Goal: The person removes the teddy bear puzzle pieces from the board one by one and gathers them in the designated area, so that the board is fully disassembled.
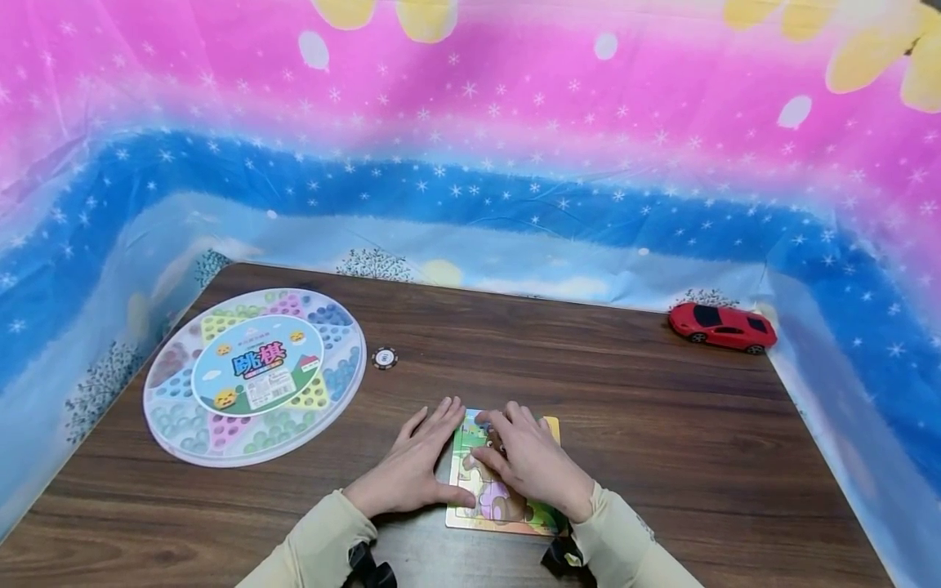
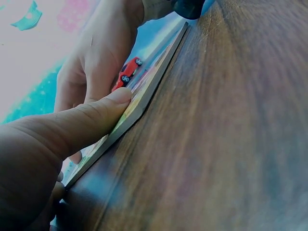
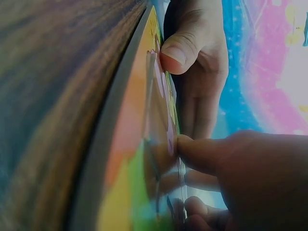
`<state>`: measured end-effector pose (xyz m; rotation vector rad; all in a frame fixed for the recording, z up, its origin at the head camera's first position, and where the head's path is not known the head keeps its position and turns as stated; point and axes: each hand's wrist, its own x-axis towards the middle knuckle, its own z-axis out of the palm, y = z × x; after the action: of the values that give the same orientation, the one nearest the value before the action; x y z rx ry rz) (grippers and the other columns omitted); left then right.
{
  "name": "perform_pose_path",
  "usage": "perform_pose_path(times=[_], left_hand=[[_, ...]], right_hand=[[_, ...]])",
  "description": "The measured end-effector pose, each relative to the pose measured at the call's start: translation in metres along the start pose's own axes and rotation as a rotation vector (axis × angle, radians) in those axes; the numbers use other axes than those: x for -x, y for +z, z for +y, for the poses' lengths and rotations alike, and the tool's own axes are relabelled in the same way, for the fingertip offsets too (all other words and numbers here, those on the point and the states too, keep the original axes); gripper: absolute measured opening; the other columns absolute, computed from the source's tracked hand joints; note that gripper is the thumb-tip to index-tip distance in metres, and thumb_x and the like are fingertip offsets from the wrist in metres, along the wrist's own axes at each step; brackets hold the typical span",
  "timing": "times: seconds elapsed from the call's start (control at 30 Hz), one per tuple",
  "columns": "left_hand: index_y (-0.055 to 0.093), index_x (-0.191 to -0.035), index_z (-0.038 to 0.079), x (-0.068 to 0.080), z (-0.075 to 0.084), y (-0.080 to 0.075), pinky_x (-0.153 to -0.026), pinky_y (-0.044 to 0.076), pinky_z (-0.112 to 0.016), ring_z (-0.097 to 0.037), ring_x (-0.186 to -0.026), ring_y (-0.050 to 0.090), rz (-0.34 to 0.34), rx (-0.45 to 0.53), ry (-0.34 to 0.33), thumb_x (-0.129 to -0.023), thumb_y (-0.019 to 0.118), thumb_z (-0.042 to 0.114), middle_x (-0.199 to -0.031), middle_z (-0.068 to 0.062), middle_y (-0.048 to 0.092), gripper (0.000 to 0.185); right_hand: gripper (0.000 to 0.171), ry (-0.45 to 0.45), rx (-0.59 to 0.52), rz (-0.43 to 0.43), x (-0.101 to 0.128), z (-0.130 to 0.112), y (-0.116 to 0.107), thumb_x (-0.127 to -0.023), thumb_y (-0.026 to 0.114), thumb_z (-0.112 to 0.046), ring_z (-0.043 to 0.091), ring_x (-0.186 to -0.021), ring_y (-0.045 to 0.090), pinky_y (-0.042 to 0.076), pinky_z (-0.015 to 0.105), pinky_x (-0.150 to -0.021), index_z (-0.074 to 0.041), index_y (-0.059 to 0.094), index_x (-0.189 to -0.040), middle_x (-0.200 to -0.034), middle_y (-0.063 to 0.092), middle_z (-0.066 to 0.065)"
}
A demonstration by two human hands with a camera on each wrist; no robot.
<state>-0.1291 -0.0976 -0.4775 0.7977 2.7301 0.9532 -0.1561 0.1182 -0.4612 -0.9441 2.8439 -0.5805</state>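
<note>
A jigsaw puzzle (image 1: 501,505) showing a cartoon brown bear in a thin-edged board lies flat on the table near the front. My left hand (image 1: 408,474) rests along its left edge with fingers stretched forward, its thumb (image 2: 113,103) lying over the near left corner area. On the puzzle's upper part, my right hand (image 1: 540,461) touches the picture with thumb and fingertips, hiding the bear's head and much of the right side. In the right wrist view, the right thumb (image 3: 199,151) meets the puzzle surface (image 3: 127,139) tip first.
A round Chinese checkers box (image 1: 338,327) with marbles under its clear lid lies at left. Beside it is a black-and-white poker chip (image 1: 385,358). A red toy car (image 1: 724,327) stands at the back right. Patterned cloth (image 1: 470,196) surrounds the wooden table (image 1: 662,457).
</note>
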Motion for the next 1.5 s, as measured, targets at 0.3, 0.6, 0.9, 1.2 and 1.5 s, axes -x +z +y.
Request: perform_pose_path(times=[0.3, 0.6, 0.9, 1.2, 1.5], left_hand=[[0.018, -0.154, -0.001, -0.0002, -0.0009, 0.0006, -0.117, 0.004, -0.049, -0.027, -0.148, 0.01, 0.001, -0.009, 0.008, -0.073, 0.075, 0.062, -0.16, -0.017, 0.014, 0.117], [0.02, -0.154, -0.001, -0.0012, -0.0011, 0.0015, -0.117, 0.004, -0.049, -0.027, -0.148, 0.011, 0.013, -0.018, 0.009, -0.072, 0.074, 0.064, -0.16, -0.017, 0.015, 0.118], [0.02, -0.154, -0.001, -0.0007, 0.0004, 0.0005, -0.117, 0.004, -0.049, -0.026, -0.148, 0.011, 0.018, -0.021, 0.01, -0.072, 0.075, 0.063, -0.16, -0.018, 0.015, 0.118], [0.019, -0.154, -0.001, -0.0005, 0.0, 0.0007, -0.117, 0.004, -0.049, -0.026, -0.148, 0.01, 0.006, -0.016, 0.001, -0.073, 0.074, 0.063, -0.16, -0.017, 0.014, 0.117], [0.018, -0.154, 0.0, -0.0004, -0.0004, 0.0007, -0.117, 0.004, -0.05, -0.026, -0.148, 0.009, -0.001, -0.021, 0.001, -0.073, 0.073, 0.064, -0.16, -0.017, 0.013, 0.118]], right_hand=[[0.043, 0.012, -0.038, -0.006, -0.0011, 0.001, 0.0016, -0.096, 0.058, -0.044, 0.011, -0.076, 0.039, 0.031, 0.03, -0.065, -0.019, 0.055, -0.131, -0.089, 0.045, -0.008], [0.04, 0.009, -0.083, -0.01, -0.0016, 0.0024, 0.001, -0.096, 0.06, -0.041, 0.012, -0.079, 0.039, 0.031, 0.032, -0.067, -0.019, 0.055, -0.129, -0.091, 0.047, -0.007], [0.04, -0.004, -0.089, 0.003, -0.002, 0.004, 0.002, -0.095, 0.061, -0.041, 0.011, -0.079, 0.04, 0.032, 0.031, -0.066, -0.019, 0.055, -0.129, -0.091, 0.048, -0.007], [0.044, 0.005, -0.019, -0.005, -0.0017, 0.002, 0.003, -0.096, 0.059, -0.043, 0.01, -0.077, 0.04, 0.031, 0.03, -0.064, -0.018, 0.055, -0.131, -0.089, 0.046, -0.009], [0.045, -0.001, -0.022, -0.012, -0.0012, 0.0015, 0.0019, -0.096, 0.06, -0.042, 0.01, -0.078, 0.04, 0.032, 0.031, -0.066, -0.018, 0.055, -0.134, -0.09, 0.048, -0.008]])
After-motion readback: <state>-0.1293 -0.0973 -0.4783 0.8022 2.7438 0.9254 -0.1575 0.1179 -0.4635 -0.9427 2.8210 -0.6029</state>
